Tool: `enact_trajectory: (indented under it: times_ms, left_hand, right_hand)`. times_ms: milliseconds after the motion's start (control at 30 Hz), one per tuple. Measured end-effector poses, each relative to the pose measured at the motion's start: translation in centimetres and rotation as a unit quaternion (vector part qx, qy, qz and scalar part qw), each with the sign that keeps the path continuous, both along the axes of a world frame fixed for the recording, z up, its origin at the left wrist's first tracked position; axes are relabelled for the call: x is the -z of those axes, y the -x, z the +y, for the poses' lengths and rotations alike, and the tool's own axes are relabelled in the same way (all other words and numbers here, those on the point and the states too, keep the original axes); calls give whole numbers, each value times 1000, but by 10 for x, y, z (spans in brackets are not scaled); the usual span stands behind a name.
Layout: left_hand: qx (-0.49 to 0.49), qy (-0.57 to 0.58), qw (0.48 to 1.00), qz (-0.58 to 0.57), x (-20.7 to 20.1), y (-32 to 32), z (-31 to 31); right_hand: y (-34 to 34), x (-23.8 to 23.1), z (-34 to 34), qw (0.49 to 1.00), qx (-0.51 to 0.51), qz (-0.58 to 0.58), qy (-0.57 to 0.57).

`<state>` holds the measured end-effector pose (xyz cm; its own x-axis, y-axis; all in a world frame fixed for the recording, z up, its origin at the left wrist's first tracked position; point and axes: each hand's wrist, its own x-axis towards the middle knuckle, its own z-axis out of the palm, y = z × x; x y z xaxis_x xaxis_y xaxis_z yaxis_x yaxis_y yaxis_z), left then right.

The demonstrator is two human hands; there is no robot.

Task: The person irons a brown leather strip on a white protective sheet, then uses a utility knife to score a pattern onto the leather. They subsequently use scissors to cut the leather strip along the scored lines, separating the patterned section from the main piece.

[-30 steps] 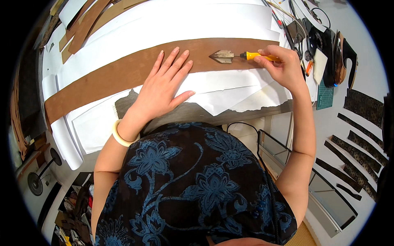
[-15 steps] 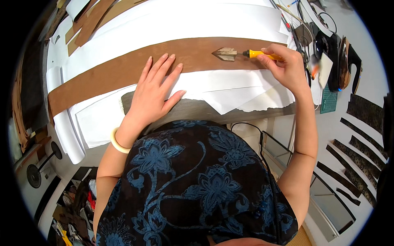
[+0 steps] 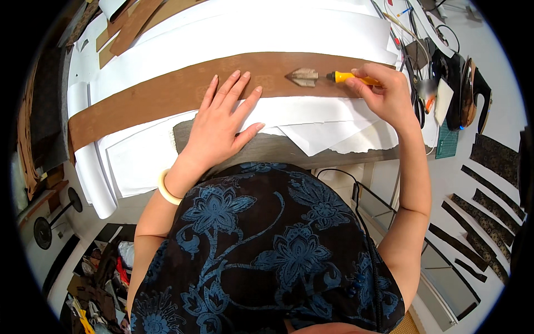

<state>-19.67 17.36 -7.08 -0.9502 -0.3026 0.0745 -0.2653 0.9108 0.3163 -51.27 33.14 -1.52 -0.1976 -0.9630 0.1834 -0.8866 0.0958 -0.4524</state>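
Note:
A long strip of brown cloth (image 3: 150, 97) curves across the table on white paper. My left hand (image 3: 222, 125) lies flat on it near the middle, fingers spread, its fingertips on the cloth and its palm over the near edge. My right hand (image 3: 381, 92) is closed around the yellow handle of a soldering-iron-like tool (image 3: 344, 77). Its arrow-shaped metal head (image 3: 303, 77) lies over the strip and points left, to the right of my left hand. A thin shaft joins head and handle. Whether the head presses on the cloth cannot be told.
Brown offcuts (image 3: 133, 28) lie at the far left, a white paper roll (image 3: 97, 183) at the near left. Scissors (image 3: 418, 94), cables and a household iron (image 3: 470, 89) crowd the right side. Dark patterned strips (image 3: 484, 214) hang farther right; a bin of scraps (image 3: 103, 273) stands lower left.
My left hand has shifted slightly right along the strip, still flat. The tool's head has turned a little in my right hand's grip. The whole view has shifted slightly.

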Motion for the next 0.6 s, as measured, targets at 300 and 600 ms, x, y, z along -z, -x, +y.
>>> enact_trajectory:
  times_ms: [300,600]
  left_hand:
    - [-3,-1,1000,9,1,1,0]
    - [-18,-10,1000,11,-4,-8,-1]
  right_hand:
    - [-13,4,-14,1000,-4,3,14]
    - [-22,4,-33,1000,-18,18,16]
